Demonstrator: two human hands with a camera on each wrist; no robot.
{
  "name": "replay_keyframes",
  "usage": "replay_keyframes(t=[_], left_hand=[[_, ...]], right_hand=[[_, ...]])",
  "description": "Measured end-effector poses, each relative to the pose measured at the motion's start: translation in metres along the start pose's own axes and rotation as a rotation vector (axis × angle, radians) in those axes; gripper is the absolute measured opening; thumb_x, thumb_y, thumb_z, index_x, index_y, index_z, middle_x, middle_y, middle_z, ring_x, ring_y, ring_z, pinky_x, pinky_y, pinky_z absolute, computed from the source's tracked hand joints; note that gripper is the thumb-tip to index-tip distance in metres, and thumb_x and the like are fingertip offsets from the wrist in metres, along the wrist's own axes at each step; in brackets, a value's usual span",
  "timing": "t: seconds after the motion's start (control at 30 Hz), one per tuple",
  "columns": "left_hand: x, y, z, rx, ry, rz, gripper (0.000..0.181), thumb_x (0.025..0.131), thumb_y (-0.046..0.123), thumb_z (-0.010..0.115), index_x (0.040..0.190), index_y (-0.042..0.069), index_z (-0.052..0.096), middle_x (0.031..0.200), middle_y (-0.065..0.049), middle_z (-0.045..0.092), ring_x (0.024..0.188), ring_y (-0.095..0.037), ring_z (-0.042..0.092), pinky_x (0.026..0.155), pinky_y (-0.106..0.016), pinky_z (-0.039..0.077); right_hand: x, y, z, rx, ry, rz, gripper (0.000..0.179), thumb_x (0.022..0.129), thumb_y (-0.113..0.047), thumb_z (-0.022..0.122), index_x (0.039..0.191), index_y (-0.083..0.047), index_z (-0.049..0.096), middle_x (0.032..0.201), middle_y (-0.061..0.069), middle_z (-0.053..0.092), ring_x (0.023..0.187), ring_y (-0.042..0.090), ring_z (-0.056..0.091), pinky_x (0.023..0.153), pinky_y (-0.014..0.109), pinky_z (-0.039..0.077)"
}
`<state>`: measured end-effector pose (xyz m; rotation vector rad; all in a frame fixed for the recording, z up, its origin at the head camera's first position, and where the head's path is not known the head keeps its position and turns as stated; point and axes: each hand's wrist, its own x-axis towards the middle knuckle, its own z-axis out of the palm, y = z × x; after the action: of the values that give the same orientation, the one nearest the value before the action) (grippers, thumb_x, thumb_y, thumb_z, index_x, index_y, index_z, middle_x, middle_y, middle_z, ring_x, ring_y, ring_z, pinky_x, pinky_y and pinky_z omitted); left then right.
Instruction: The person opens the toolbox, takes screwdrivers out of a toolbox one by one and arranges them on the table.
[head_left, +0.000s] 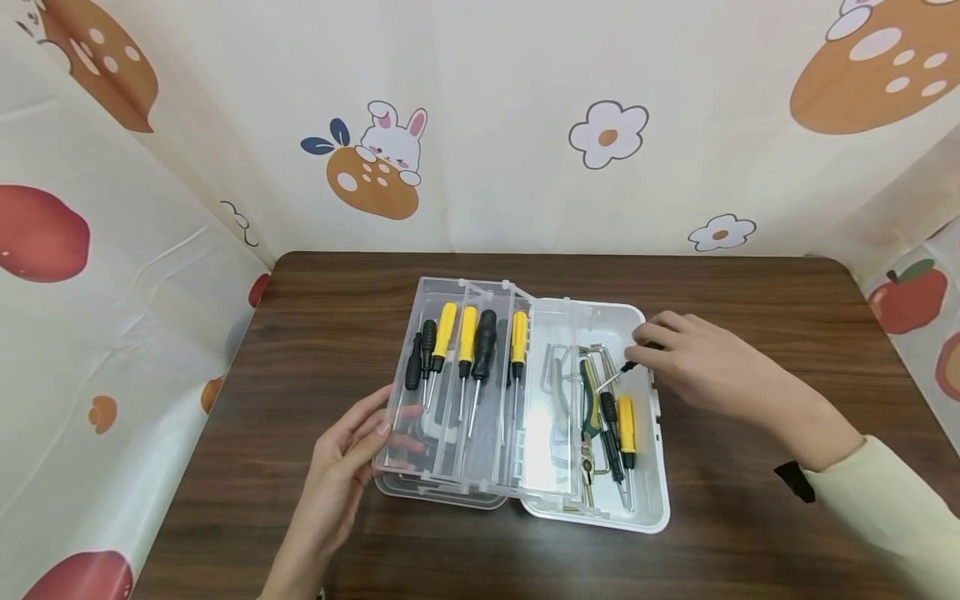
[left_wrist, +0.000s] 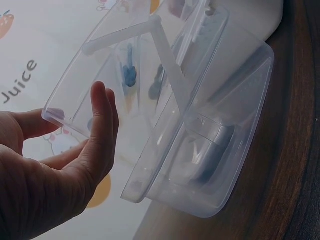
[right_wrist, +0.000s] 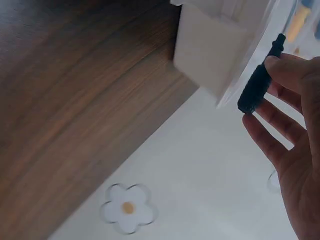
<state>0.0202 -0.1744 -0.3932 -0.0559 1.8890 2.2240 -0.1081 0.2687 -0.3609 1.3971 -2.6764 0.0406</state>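
Note:
My left hand (head_left: 333, 479) grips the near-left corner of a clear plastic divided tray (head_left: 465, 485), thumb on one side and fingers on the other. Several yellow- and black-handled screwdrivers, among them a large black screwdriver (head_left: 486, 333), lie in its compartments. The tray is raised on hinged arms (left_wrist: 167, 60) beside the open white toolbox (head_left: 651, 510). Over the toolbox's right side, my right hand (head_left: 701, 362) pinches a small black-handled screwdriver (right_wrist: 257, 85), its shaft slanting down into the box. Below lie green-handled pliers (head_left: 590, 400), a yellow screwdriver (head_left: 626, 425) and black screwdrivers (head_left: 611, 433).
Bent metal hex keys (head_left: 600, 354) lie toward the toolbox's far end. A clear lower section (head_left: 442, 493) sits under the raised tray. All this stands on a dark wooden table (head_left: 750, 333), with a printed cloth (head_left: 510, 167) behind and at the sides.

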Motion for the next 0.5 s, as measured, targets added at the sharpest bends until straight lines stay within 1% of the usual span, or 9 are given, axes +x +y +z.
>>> replay_keyframes(t=[0.1,0.2,0.27,0.33,0.43,0.5], left_hand=[[0.0,0.0,0.0,-0.008,-0.009,0.002,0.048,0.111,0.013,0.046,0.157,0.002,0.038,0.13,0.0,0.074,0.093,-0.016,0.078,0.08,-0.038,0.067],[0.0,-0.001,0.0,-0.015,-0.014,0.003,0.048,0.111,0.012,0.046,0.157,0.002,0.038,0.13,0.0,0.074,0.093,-0.016,0.077,0.08,-0.038,0.067],[0.0,-0.001,0.0,-0.017,-0.015,0.004,0.048,0.111,0.012,0.046,0.157,0.002,0.038,0.13,-0.001,0.074,0.093,-0.016,0.077,0.08,-0.038,0.067],[0.0,-0.001,0.0,-0.019,-0.013,0.005,0.048,0.111,0.012,0.046,0.158,0.002,0.038,0.13,-0.001,0.074,0.093,-0.016,0.077,0.08,-0.038,0.067],[0.0,-0.002,0.0,-0.019,-0.008,0.004,0.048,0.111,0.012,0.046,0.158,0.002,0.038,0.13,-0.001,0.074,0.093,-0.016,0.078,0.08,-0.038,0.067],[0.0,-0.002,0.0,-0.018,-0.005,0.004,0.048,0.111,0.012,0.046,0.158,0.002,0.038,0.13,-0.001,0.074,0.092,-0.016,0.078,0.08,-0.038,0.067]], right_hand=[[-0.015,0.01,0.007,0.066,0.139,0.047,0.044,0.075,0.006,0.084,0.115,-0.009,0.074,0.112,0.007,0.071,0.106,0.028,0.062,0.089,0.044,0.056],[-0.031,0.019,0.016,0.112,0.235,0.122,0.044,0.075,0.008,0.079,0.116,-0.009,0.073,0.111,0.007,0.07,0.106,0.027,0.061,0.09,0.04,0.05],[-0.043,0.023,0.023,0.121,0.256,0.192,0.047,0.074,0.01,0.08,0.117,-0.008,0.072,0.112,0.008,0.069,0.107,0.028,0.059,0.089,0.04,0.049],[-0.053,0.026,0.031,0.123,0.253,0.265,0.048,0.075,0.011,0.08,0.118,-0.008,0.072,0.114,0.009,0.068,0.108,0.029,0.058,0.09,0.043,0.049],[-0.066,0.031,0.044,0.125,0.24,0.36,0.043,0.078,0.01,0.08,0.117,-0.008,0.073,0.112,0.009,0.067,0.107,0.03,0.058,0.088,0.046,0.05],[-0.072,0.035,0.053,0.128,0.233,0.398,0.037,0.081,0.009,0.079,0.113,-0.007,0.073,0.107,0.009,0.067,0.103,0.03,0.058,0.086,0.045,0.049]])
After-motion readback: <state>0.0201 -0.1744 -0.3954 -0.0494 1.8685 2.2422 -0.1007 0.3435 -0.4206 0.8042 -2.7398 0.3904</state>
